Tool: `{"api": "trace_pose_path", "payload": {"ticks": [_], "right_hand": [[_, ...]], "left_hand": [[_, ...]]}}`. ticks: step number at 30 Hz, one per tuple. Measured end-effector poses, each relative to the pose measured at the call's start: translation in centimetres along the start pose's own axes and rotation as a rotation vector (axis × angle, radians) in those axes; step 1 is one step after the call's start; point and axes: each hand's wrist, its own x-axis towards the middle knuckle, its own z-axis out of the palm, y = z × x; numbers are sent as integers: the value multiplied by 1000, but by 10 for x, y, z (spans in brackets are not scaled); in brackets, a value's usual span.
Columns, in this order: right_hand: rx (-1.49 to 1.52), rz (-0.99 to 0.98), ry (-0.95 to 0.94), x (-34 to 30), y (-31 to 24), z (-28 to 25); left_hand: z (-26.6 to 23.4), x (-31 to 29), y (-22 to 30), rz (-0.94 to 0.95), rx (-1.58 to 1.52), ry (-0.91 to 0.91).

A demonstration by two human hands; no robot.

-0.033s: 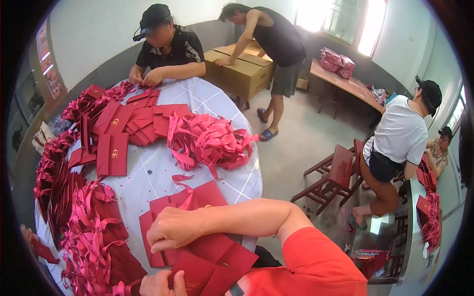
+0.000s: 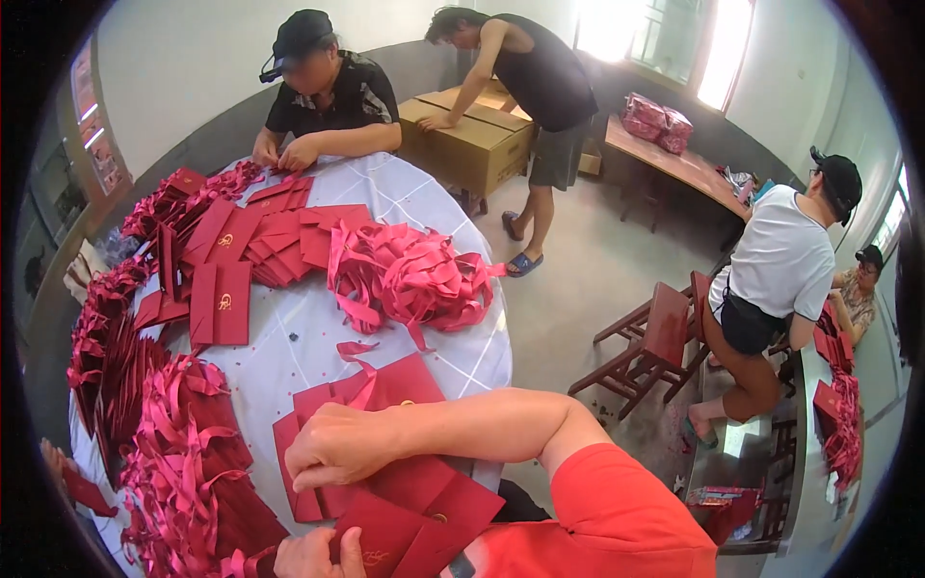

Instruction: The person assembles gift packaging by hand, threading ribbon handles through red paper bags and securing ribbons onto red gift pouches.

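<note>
My left hand (image 2: 318,556) is at the bottom edge, its thumb pressed on a flat red paper gift bag (image 2: 385,532) with a gold mark. Just above it, my right hand (image 2: 334,449) is bent down with its fingers curled together; whatever is between the fingertips is hidden. Under and around this hand lies a loose stack of flat red bags (image 2: 416,378). A pink-red ribbon (image 2: 364,387) runs up from behind the right hand across the stack. To the left, a dense row of bags with ribbon handles (image 2: 183,453) is packed together.
The round table has a white checked cloth (image 2: 462,376). On it lie a heap of loose ribbons (image 2: 414,275) and more red bags (image 2: 220,303). A co-worker (image 2: 332,106) sits across; another leans on a cardboard box (image 2: 472,144). Wooden stools (image 2: 665,328) stand at right, near two more people.
</note>
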Motion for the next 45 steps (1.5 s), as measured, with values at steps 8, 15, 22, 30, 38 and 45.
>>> {"api": "trace_pose_path", "payload": {"ticks": [8, 15, 22, 30, 38, 45], "right_hand": [[32, 25, 199, 8, -8, -8], [125, -87, 405, 4, -52, -39], [-261, -325, 471, -16, -112, -69], [-15, 50, 147, -62, -85, 6], [150, 252, 268, -80, -87, 33], [169, 280, 262, -74, -87, 28]], "left_hand": [[4, 1, 10, 59, -169, 171], [-9, -11, -4, -310, -490, -130], [0, -18, -11, -381, -365, -20], [4, -9, -29, -496, -658, -183], [-1, -13, -36, -584, -1149, -418], [-5, -11, -42, -532, -1147, -507]]}}
